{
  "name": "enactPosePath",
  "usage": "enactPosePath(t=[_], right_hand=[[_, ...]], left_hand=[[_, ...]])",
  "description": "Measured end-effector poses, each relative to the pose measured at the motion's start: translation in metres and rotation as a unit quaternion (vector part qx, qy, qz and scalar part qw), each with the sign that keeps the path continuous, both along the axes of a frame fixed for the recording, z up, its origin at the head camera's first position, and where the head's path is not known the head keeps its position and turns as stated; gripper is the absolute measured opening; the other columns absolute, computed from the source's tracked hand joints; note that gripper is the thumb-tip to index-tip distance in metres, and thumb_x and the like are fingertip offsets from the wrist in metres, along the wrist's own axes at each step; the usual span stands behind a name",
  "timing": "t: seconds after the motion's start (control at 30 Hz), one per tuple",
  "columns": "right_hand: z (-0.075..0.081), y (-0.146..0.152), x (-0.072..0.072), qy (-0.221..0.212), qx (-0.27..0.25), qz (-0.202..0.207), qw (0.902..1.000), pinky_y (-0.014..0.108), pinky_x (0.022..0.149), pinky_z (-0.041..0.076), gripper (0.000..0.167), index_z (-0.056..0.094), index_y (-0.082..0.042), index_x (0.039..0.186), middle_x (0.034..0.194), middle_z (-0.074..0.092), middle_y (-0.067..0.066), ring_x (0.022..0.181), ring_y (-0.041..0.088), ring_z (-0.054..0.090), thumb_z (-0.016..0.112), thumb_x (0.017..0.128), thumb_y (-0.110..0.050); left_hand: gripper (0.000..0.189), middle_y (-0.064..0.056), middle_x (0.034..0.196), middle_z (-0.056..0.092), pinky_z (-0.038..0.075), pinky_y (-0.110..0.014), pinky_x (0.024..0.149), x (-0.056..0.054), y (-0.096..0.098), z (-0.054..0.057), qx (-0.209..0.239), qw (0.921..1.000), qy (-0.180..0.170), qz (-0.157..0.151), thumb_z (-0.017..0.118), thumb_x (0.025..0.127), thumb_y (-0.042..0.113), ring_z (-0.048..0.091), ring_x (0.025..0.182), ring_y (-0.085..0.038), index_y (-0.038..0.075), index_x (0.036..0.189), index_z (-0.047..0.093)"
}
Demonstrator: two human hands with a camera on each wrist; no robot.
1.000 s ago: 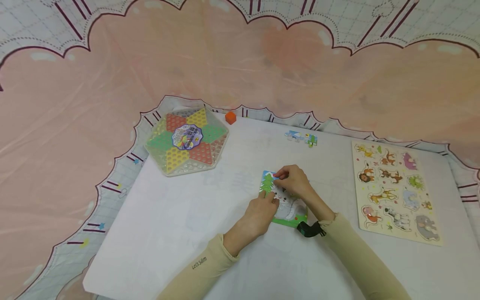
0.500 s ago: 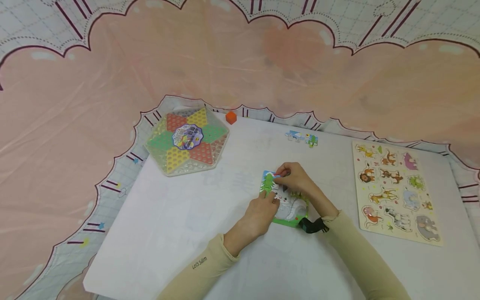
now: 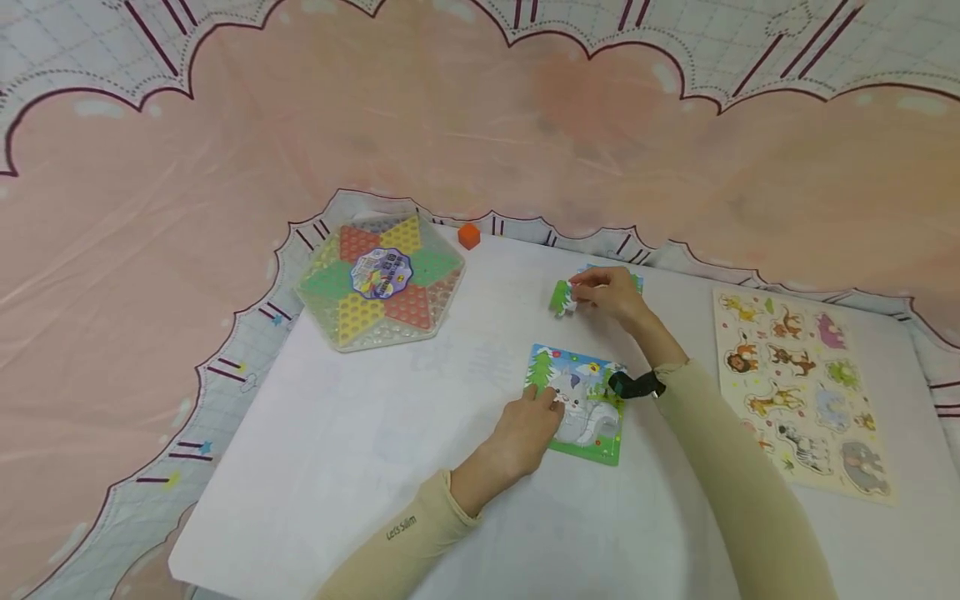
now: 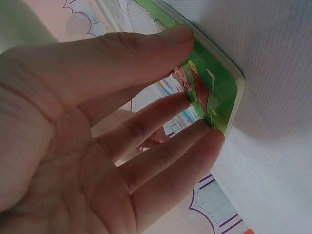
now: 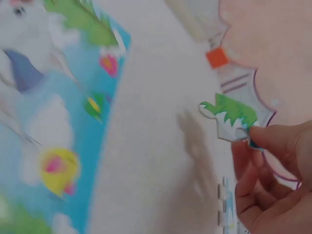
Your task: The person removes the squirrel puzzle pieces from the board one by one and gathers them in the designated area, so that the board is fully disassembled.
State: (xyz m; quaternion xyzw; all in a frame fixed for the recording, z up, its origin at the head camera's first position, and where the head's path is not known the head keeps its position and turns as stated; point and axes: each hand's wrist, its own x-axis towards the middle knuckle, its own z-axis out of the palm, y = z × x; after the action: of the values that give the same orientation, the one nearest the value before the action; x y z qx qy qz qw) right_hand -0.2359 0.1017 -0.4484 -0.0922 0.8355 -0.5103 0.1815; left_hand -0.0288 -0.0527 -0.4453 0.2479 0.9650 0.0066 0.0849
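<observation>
A jigsaw picture of a white animal with green border (image 3: 581, 404) lies on the white table (image 3: 360, 450). My left hand (image 3: 528, 425) rests on its left edge, straight fingers (image 4: 161, 112) pressing the green border (image 4: 214, 92). Farther back, my right hand (image 3: 607, 292) pinches a green-and-white puzzle piece (image 3: 562, 298), held a little above the table; the right wrist view shows that piece (image 5: 231, 117) at my fingertips (image 5: 265, 139). More loose pieces (image 3: 633, 282) lie just behind that hand.
A hexagonal Chinese checkers board (image 3: 378, 279) sits at the back left, with an orange cube (image 3: 469, 236) beside it. A wooden animal peg puzzle (image 3: 802, 387) lies at the right. Pink patterned cloth (image 3: 150, 208) surrounds the table.
My right hand left the jigsaw picture, moved back toward the loose pieces and now holds a green-and-white piece. The left hand stayed on the picture's left edge.
</observation>
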Motion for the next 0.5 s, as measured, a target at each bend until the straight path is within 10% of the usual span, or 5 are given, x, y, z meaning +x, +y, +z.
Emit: enactPosePath(t=[0.2,0.5], right_hand=[[-0.008,-0.005,-0.04,0.103,0.041,0.016,0.9938,0.021,0.062,0.046,0.021,0.071,0.008,0.108,0.1,0.07,0.021,0.076,0.012,0.062,0.065,0.093,-0.005],[-0.009,-0.017,-0.062,0.094,0.118,0.012,0.9885,0.023,0.063,0.043,0.021,0.072,0.007,0.107,0.101,0.065,0.019,0.084,0.022,0.055,0.065,0.092,-0.006]], left_hand=[[0.048,-0.003,0.116,0.058,0.054,-0.023,0.062,0.001,0.0,0.001,-0.004,1.0,-0.003,-0.003,0.079,0.082,0.013,0.054,0.101,-0.018,0.012,0.128,0.066],[0.05,-0.002,0.115,0.058,0.052,-0.022,0.058,0.001,-0.001,-0.001,-0.016,0.9998,0.007,-0.009,0.081,0.081,0.018,0.053,0.098,-0.017,0.013,0.128,0.066]])
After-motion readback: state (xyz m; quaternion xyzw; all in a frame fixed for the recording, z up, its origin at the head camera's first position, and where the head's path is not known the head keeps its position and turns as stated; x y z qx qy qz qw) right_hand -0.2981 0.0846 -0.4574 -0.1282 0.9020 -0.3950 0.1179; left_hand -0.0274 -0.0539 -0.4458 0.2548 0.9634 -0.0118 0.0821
